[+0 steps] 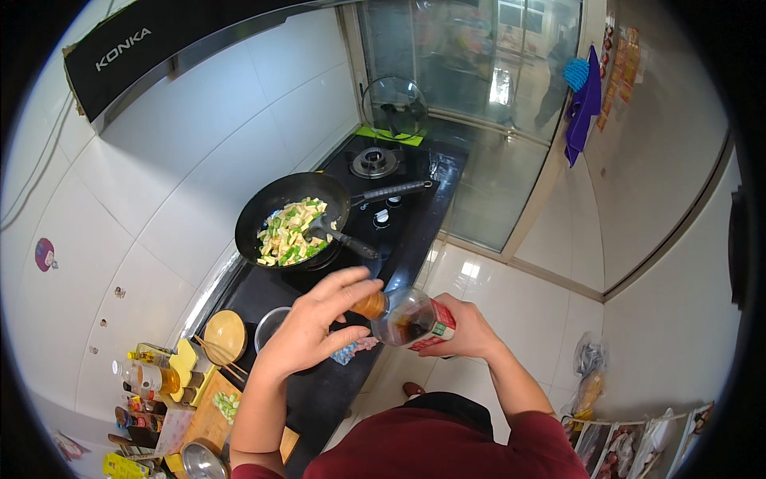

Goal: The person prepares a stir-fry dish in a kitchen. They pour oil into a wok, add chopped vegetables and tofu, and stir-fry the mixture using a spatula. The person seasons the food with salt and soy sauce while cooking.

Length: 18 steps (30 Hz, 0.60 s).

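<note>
My right hand (467, 327) is wrapped round a clear bottle (407, 319) of dark liquid with a red and green label. The bottle is tilted, its brown cap (370, 305) toward my left hand (319, 319). My left hand is open beside the cap, thumb and fingers spread on either side of it; whether they touch it I cannot tell. Beyond my hands, a black wok (250, 209) sits on the stove, holding chopped pale and green food (291, 231). A dark spatula (351, 242) rests in the wok, handle toward me.
A glass lid (395, 108) leans behind the far burner (374, 162). The wok's handle (399, 191) points right, over the knobs. At the left are a wooden bowl (224, 335), chopsticks (223, 357), an oil bottle (155, 378), and a cutting board (203, 415) with green pieces. A metal bowl (203, 461) stands nearby.
</note>
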Each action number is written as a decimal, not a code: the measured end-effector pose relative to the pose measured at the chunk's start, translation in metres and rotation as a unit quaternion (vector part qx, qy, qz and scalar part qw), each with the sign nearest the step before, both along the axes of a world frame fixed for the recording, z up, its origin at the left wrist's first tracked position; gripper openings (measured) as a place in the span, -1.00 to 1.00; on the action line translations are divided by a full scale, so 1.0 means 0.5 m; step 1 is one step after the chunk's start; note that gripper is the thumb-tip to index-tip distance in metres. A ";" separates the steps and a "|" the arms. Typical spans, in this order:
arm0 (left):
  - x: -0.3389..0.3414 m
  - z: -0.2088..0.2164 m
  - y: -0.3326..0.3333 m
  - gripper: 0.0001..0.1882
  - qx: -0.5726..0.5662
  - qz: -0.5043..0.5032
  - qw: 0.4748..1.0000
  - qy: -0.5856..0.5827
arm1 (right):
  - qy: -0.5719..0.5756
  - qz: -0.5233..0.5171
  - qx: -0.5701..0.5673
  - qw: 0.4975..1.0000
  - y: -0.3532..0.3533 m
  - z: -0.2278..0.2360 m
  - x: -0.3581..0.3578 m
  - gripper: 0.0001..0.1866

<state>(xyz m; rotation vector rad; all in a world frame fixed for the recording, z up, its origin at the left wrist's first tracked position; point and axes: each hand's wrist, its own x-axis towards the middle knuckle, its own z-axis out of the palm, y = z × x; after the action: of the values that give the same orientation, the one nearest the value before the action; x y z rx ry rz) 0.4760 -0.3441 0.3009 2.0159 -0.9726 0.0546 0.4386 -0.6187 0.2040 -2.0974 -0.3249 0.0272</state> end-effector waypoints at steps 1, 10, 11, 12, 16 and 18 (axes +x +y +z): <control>0.008 -0.009 0.003 -0.51 -0.001 -0.042 0.999 -0.004 | -0.007 0.002 -0.014 1.000 -0.007 -0.001 -0.003 -0.24; -0.004 -0.023 -0.003 -0.79 -0.008 0.074 0.997 0.032 | -0.018 -0.006 -0.044 0.999 0.000 -0.020 -0.008 -0.26; -0.001 -0.034 0.001 -0.81 -0.029 0.118 0.991 0.047 | -0.021 -0.007 -0.043 0.999 0.004 -0.017 -0.007 -0.26; 0.003 -0.050 0.005 -0.83 -0.051 0.163 0.983 0.063 | -0.020 -0.015 -0.039 0.999 0.006 -0.012 -0.007 -0.27; 0.011 -0.067 0.042 -0.86 -0.187 0.243 0.943 0.130 | -0.006 -0.044 0.001 0.999 0.001 0.005 0.005 -0.29; 0.004 -0.083 0.067 -0.88 -0.235 0.248 0.926 0.163 | -0.010 -0.052 0.019 0.998 -0.014 0.008 0.024 -0.31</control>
<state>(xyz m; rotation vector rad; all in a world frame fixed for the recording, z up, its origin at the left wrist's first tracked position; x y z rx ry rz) 0.4781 -0.3108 0.2595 1.6975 -0.1920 0.1997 0.4503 -0.6259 0.2081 -2.0754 -0.2253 -0.0616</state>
